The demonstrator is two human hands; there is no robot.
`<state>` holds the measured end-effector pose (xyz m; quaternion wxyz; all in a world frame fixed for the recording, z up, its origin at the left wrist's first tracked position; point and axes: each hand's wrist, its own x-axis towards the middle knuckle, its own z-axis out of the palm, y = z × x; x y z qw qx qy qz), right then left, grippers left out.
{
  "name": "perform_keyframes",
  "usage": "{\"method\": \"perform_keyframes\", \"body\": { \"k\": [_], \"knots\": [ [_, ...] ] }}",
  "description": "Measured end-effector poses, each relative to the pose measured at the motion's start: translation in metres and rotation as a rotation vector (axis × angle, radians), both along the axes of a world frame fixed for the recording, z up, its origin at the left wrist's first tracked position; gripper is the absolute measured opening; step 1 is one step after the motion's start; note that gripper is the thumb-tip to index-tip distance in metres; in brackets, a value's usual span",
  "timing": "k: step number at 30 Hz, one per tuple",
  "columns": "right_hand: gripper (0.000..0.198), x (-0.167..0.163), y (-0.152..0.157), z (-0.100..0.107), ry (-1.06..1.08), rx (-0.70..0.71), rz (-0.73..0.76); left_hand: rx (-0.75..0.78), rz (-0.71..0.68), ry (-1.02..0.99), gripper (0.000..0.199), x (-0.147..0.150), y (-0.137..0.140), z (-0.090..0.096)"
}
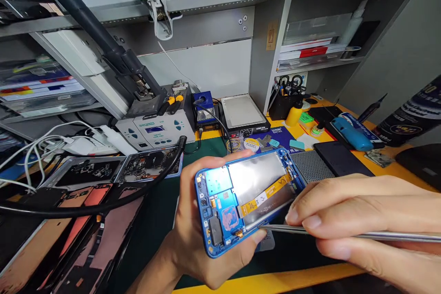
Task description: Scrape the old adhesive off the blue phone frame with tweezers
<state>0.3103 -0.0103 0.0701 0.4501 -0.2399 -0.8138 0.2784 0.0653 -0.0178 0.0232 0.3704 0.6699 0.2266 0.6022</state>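
In the head view a blue phone frame [216, 177] is held tilted, its inner side facing me. A silvery plate and an orange flex cable [267, 195] with handwriting on it show inside. My left hand [193, 220] wraps round the frame from below and behind, thumb at the near edge. My right hand [358, 220] is closed on thin metal tweezers [344, 235]. Their tip meets the frame's near long edge, close to my left thumb. Whether the tip grips anything is too small to tell.
Several phone panels [103, 239] lie at the left beneath a black hose [103, 209]. Behind stand a hot-air station [156, 128] and a flat heating plate [243, 112]. A black tool holder [280, 103], a yellow bottle [294, 112] and a large spray can [413, 105] stand at right.
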Motion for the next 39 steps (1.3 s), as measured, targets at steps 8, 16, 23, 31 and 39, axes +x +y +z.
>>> {"method": "perform_keyframes", "body": {
  "k": [8, 16, 23, 31, 39],
  "knots": [
    [0.036, -0.0019, -0.0014, -0.0001, 0.017, -0.027, 0.011, 0.039, 0.023, 0.034, 0.102, -0.0003, -0.0004, -0.0034],
    [0.037, -0.0015, -0.0006, 0.0002, 0.035, -0.066, 0.021, 0.037, 0.034, 0.037, 0.103, 0.0006, -0.0016, -0.0051],
    [0.036, -0.0009, -0.0002, 0.0008, 0.024, -0.073, 0.032, 0.034, 0.007, 0.013, 0.101, 0.0007, -0.0001, -0.0059],
    [0.034, -0.0003, -0.0014, 0.0000, 0.029, -0.078, 0.026, 0.031, 0.012, 0.025, 0.102, -0.0004, -0.0024, -0.0050],
    [0.036, -0.0001, -0.0015, -0.0007, 0.018, -0.057, 0.022, 0.053, 0.018, 0.030, 0.099, -0.0002, 0.0024, -0.0041]
  ]
}}
